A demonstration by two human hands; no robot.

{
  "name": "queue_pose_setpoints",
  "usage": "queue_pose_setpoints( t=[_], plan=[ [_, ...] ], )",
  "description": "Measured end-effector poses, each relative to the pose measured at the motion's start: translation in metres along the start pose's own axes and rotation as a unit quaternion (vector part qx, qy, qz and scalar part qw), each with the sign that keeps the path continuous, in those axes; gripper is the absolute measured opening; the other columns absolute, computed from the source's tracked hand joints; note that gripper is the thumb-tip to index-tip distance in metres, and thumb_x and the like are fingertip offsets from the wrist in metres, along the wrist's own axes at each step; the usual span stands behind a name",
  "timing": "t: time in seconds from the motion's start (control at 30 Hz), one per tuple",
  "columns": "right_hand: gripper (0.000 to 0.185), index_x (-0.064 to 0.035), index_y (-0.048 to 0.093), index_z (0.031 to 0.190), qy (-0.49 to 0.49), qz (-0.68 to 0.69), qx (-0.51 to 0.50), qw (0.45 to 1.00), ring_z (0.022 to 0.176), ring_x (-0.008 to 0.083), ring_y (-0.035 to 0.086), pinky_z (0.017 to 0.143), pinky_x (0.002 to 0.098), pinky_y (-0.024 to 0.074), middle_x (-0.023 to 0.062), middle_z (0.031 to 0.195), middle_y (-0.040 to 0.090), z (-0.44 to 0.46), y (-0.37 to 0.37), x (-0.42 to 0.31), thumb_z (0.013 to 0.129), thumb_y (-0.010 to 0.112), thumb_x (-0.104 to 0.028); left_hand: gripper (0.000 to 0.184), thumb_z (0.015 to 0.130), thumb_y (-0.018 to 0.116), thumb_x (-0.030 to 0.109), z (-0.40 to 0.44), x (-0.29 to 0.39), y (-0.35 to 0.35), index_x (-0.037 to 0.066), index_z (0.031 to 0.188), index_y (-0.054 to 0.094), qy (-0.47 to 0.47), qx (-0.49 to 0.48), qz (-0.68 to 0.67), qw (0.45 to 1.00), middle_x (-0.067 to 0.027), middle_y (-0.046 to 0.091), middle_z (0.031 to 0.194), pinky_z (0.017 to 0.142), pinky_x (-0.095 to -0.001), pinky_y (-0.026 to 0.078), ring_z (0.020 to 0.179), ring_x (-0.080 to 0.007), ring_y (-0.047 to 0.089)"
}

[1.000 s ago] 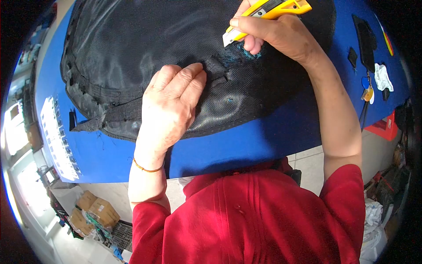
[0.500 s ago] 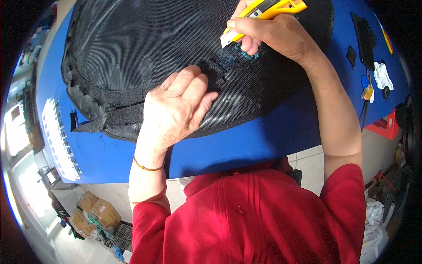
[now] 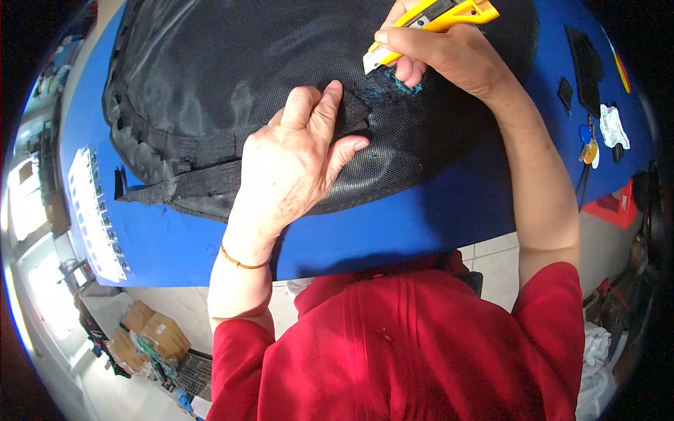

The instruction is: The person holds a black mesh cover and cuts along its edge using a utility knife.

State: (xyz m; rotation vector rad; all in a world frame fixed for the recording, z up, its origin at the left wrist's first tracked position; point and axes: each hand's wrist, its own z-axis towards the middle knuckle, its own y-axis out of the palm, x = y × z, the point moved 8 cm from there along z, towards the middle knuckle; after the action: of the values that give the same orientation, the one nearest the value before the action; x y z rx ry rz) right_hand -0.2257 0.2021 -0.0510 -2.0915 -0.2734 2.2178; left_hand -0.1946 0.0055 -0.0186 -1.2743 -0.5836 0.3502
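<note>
A large black woven mesh piece with a strip-bound edge (image 3: pixel 232 91) lies across the blue table. My right hand (image 3: pixel 456 59) is closed around a yellow utility knife (image 3: pixel 428 19). Its blade points down and left, close over the mesh. Blue thread scraps (image 3: pixel 407 85) lie just under the fingers of that hand. On the near part of the mesh rests my left hand (image 3: pixel 291 154), thumb apart from the other fingers. A dark raised flap (image 3: pixel 354 117) of the fabric shows between its thumb and forefinger. What lies under the palm is hidden.
The blue table (image 3: pixel 393 231) bears black fabric scraps (image 3: pixel 583 70), a crumpled white piece (image 3: pixel 613 126) and keys with tags (image 3: pixel 588 151) at the right. A white strip of clear parts (image 3: pixel 95 217) sits at the left edge. A red stool (image 3: pixel 614 207) and cardboard boxes (image 3: pixel 163 335) stand below.
My left hand has shifted slightly right, its fingers straightening and spreading on the mesh. The right hand and knife have moved a little to the right.
</note>
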Motion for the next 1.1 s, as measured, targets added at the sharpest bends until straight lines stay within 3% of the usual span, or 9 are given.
queue_pose_setpoints(
  t=[0.13,0.37,0.43,0.63,0.73,0.97,1.1],
  plan=[
    [0.021,-0.0057,0.071,0.104,0.014,0.008,-0.002,1.000,0.061,0.0096,0.068,0.056,0.0221,0.0553,0.0064,0.079,0.072,0.000,0.001,0.002,0.097,0.069,-0.026,0.062,0.092,0.068,0.045,0.000,0.004,-0.004,-0.002,0.131,0.063,0.031,0.012,0.010,0.999,-0.0098,0.060,0.105,0.069,-0.0337,0.059,0.081,-0.0242,0.068],
    [0.021,-0.0053,0.071,0.102,0.004,-0.025,0.003,1.000,0.061,0.0095,0.068,0.057,0.0224,0.0556,0.0061,0.078,0.071,-0.001,0.000,-0.003,0.097,0.069,-0.025,0.049,0.093,0.071,0.032,-0.004,0.003,-0.004,-0.001,0.128,0.066,0.044,0.051,0.026,0.997,-0.0088,0.060,0.105,0.070,-0.0322,0.058,0.083,-0.0222,0.067],
    [0.019,-0.0060,0.070,0.101,0.003,-0.034,-0.001,0.999,0.062,0.0093,0.068,0.057,0.0226,0.0557,0.0055,0.078,0.071,-0.001,0.001,-0.005,0.097,0.069,-0.025,0.043,0.094,0.071,0.029,-0.005,0.001,-0.004,0.005,0.130,0.068,0.014,0.038,0.014,0.999,-0.0102,0.063,0.107,0.073,-0.0353,0.060,0.086,-0.0267,0.069],
    [0.014,-0.0022,0.064,0.095,0.047,0.055,-0.016,0.997,0.068,0.0115,0.068,0.061,0.0250,0.0559,0.0078,0.084,0.071,-0.008,0.021,-0.022,0.097,0.066,-0.016,0.049,0.091,0.073,0.031,-0.006,0.002,-0.004,-0.001,0.127,0.067,0.046,0.047,0.023,0.998,-0.0081,0.060,0.105,0.068,-0.0327,0.058,0.082,-0.0215,0.065],
    [0.017,-0.0097,0.063,0.094,0.009,-0.066,-0.017,0.998,0.065,0.0077,0.067,0.061,0.0232,0.0557,0.0020,0.077,0.069,-0.013,0.026,-0.018,0.099,0.066,-0.025,0.051,0.090,0.074,0.033,-0.005,0.002,-0.005,-0.001,0.127,0.067,0.041,0.037,0.015,0.998,-0.0081,0.060,0.105,0.068,-0.0328,0.058,0.082,-0.0215,0.065],
    [0.017,-0.0095,0.063,0.095,-0.010,-0.045,-0.029,0.998,0.066,0.0076,0.067,0.061,0.0227,0.0560,0.0014,0.078,0.068,-0.013,0.034,-0.019,0.099,0.066,-0.025,0.047,0.091,0.073,0.030,-0.007,0.000,-0.004,-0.001,0.125,0.068,0.050,0.053,0.017,0.997,-0.0075,0.060,0.105,0.067,-0.0325,0.057,0.081,-0.0210,0.064],
    [0.013,-0.0077,0.065,0.096,-0.034,-0.048,-0.018,0.998,0.070,0.0071,0.067,0.062,0.0221,0.0567,0.0004,0.086,0.067,-0.013,0.034,-0.016,0.099,0.067,-0.020,0.044,0.091,0.073,0.028,-0.006,0.000,-0.004,-0.001,0.125,0.069,0.047,0.055,0.019,0.997,-0.0068,0.060,0.104,0.066,-0.0324,0.057,0.081,-0.0208,0.064]
  ],
)
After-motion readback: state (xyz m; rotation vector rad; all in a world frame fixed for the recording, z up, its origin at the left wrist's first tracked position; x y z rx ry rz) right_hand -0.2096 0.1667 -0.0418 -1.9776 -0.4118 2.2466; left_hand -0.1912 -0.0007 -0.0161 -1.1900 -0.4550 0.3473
